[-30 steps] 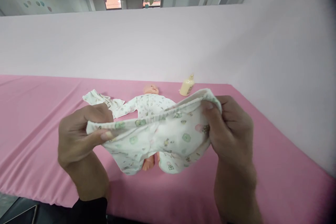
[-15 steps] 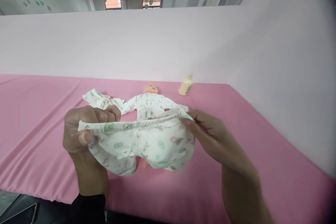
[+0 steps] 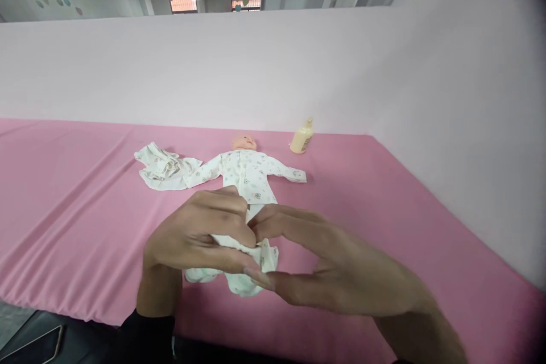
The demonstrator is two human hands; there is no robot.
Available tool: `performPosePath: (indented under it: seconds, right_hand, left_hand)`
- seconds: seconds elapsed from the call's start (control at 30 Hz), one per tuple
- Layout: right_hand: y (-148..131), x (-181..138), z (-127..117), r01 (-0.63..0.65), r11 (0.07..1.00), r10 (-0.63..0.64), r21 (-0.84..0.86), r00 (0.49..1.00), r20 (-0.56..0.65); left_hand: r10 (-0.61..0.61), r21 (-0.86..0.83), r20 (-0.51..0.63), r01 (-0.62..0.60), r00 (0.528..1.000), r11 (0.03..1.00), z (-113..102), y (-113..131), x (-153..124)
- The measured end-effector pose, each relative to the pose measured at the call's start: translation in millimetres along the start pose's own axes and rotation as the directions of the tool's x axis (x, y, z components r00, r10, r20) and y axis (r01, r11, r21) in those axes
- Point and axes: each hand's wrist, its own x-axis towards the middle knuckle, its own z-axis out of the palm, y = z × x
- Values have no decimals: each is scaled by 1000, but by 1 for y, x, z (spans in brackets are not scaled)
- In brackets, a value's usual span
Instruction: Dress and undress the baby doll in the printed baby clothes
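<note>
A pair of white baby pants with a small coloured print is bunched up in front of me, over the doll's lower body. My left hand is closed on the gathered waist, knuckles up and thumb along the near side. From the right, my right hand meets it, fingers and thumb closing around the cloth at the left fingertips. The fingers hide much of the pants. Beyond them a baby doll lies on its back in a printed white top, arms spread; its legs are mostly hidden.
A crumpled white garment lies left of the doll, touching its sleeve. A pale yellow pump bottle stands at the back right. White walls border the pink sheet. A phone rests at the lower left.
My hands have come together from the two ends of the stretched waistband, which is now bunched between them. The doll's top shows more fully.
</note>
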Motion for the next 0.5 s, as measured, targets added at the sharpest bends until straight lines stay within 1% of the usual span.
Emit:
performPosePath:
  seconds: [0.07, 0.13, 0.2, 0.27, 0.3, 0.37, 0.43, 0.5]
  right_hand:
    - [3, 11, 1, -66, 995, 61, 68, 995, 80]
    - [10, 22, 0, -121, 981, 90, 152, 976, 197]
    - [18, 31, -2, -149, 954, 59, 260, 945, 323]
    - [26, 39, -3, -155, 922, 2, 355, 918, 396]
    - [29, 42, -4, -158, 910, -14, 383, 912, 410]
    - [34, 45, -5, -175, 899, -4, 402, 913, 407]
    - [38, 44, -6, -194, 886, 18, 420, 921, 389]
    - [41, 41, -6, -209, 866, 33, 455, 930, 366]
  left_hand:
    - [-21, -4, -48, 21, 999, 1000, 5, 3, 2]
    - [-55, 6, -105, 56, 993, 998, 8, 5, 1]
    - [-91, 28, -169, 97, 981, 995, 11, 4, 0]
    - [-112, 63, -244, 131, 963, 989, 15, 3, 0]
    - [-119, 82, -279, 147, 953, 986, 17, 2, 0]
    - [-131, 114, -325, 177, 937, 978, 22, 0, 2]
    - [-154, 121, -335, 204, 930, 971, 24, -2, 3]
    - [-194, 110, -316, 239, 929, 965, 23, -3, 4]
